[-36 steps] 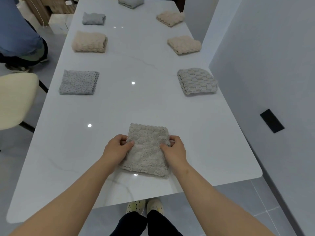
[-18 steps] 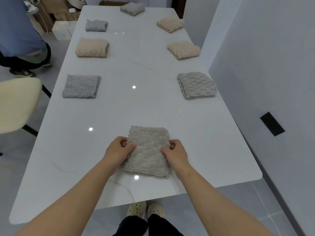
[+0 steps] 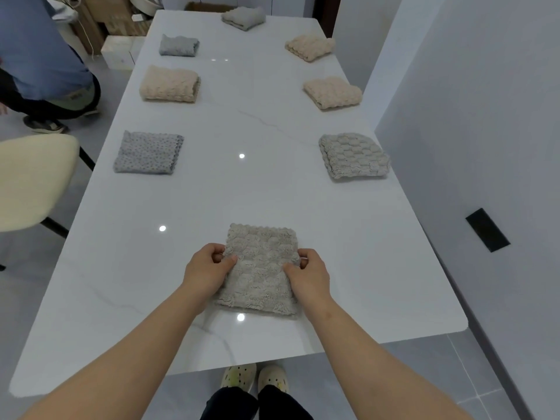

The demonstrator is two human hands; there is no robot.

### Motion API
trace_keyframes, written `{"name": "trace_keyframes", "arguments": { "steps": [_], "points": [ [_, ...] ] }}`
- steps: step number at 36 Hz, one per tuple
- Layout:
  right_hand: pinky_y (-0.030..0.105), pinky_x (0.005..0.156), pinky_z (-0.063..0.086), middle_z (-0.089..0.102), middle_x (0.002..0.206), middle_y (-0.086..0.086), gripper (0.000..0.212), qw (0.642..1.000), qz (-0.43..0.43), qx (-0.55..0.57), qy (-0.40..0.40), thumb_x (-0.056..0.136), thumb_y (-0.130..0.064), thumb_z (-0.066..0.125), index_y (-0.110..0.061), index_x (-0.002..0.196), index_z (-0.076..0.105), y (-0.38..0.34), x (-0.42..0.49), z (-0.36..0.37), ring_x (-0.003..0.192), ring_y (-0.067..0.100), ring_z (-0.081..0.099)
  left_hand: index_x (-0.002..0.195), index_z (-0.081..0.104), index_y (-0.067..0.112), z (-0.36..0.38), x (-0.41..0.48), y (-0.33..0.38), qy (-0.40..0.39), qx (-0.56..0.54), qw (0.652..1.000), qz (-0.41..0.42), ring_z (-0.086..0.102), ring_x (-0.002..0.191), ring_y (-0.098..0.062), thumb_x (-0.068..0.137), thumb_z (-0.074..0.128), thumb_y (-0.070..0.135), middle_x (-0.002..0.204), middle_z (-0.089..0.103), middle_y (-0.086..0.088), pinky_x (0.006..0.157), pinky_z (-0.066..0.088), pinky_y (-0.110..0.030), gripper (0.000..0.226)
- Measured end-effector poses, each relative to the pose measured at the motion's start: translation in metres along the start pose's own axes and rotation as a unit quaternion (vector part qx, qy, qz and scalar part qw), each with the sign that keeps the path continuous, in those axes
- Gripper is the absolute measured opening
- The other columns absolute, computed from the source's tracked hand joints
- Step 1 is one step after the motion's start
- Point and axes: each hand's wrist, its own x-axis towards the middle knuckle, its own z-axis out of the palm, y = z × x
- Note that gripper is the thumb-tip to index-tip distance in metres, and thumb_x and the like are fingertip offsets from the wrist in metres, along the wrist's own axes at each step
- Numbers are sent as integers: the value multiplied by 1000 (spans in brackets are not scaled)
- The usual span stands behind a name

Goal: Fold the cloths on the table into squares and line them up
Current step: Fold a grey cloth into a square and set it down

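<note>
The folded cloth (image 3: 260, 268) lies flat at the near end of the table (image 3: 272, 192), midway across it and squared to the table's edge, with its scalloped border at 12 o'clock. The left hand (image 3: 206, 271) pinches its 9 o'clock edge, thumb on top and fingers curled in at the side. The right hand (image 3: 309, 274) grips the 3 o'clock edge the same way. I judge this even hold lets the square be lifted or slid without its layers falling open. That suits a fold that looks finished and only needs taking to its place.

From this cloth outward, the others run in two rows down the table's long sides. Toward 11 o'clock come the dotted cloth (image 3: 148, 153), a beige cloth (image 3: 169, 84) and a small blue-grey cloth (image 3: 178, 45). Toward 1 o'clock come the waffle cloth (image 3: 353, 156), a second beige cloth (image 3: 333, 93) and a third beige cloth (image 3: 309, 47). A looser grey cloth (image 3: 243, 18) sits at the far end, at 12 o'clock. Each lies well apart from its neighbours. The even spacing suggests the next places are nearest the person, at about 10 and 2 o'clock; which one is meant I cannot tell.

Off the table, a chair (image 3: 30, 180) stands at 9 o'clock, another person (image 3: 39, 56) crouches past it toward 10 o'clock, and the wearer's shoes (image 3: 254, 378) show at 6 o'clock.
</note>
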Motion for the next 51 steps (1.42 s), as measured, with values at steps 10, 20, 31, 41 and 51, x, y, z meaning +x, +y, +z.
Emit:
{"name": "trace_keyframes", "arguments": {
  "steps": [10,20,31,41,51],
  "points": [
    [7,57,36,51,101,-7,40,999,9,47,-18,89,-15,55,-19,127,44,-7,5,-3,78,-3,49,107,47,21,-2,3,8,0,5,1000,-2,51,66,-16,89,59,21,88,52,1,55,41,-25,22],
    [14,64,41,52,82,-9,23,999,14,21,-32,85,-12,58,-17,106,52,-5,7,-6,74,3,51,87,53,17,-7,2,11,-5,106,994,-11,51,69,-16,86,63,26,75,54,2,56,39,-22,14],
    [18,72,46,58,100,-1,25,1000,-8,-3,-8,88,-9,52,-14,112,55,-22,23,2,89,13,57,87,56,13,-5,12,17,25,99,995,-21,51,73,-18,88,60,23,72,53,3,59,38,-24,11],
    [38,96,48,62,104,-5,33,997,2,66,-40,92,-6,41,-27,114,53,-47,47,13,100,18,59,104,59,10,-5,42,34,73,91,993,-10,53,87,-20,92,54,19,86,57,-1,85,43,-32,17],
    [24,90,45,58,116,-2,44,997,-13,46,-56,92,-5,37,-20,132,47,-58,64,19,102,13,55,112,57,8,-6,58,43,77,99,992,-2,54,91,-21,91,54,18,92,56,0,84,42,-29,23]
  ]
}}
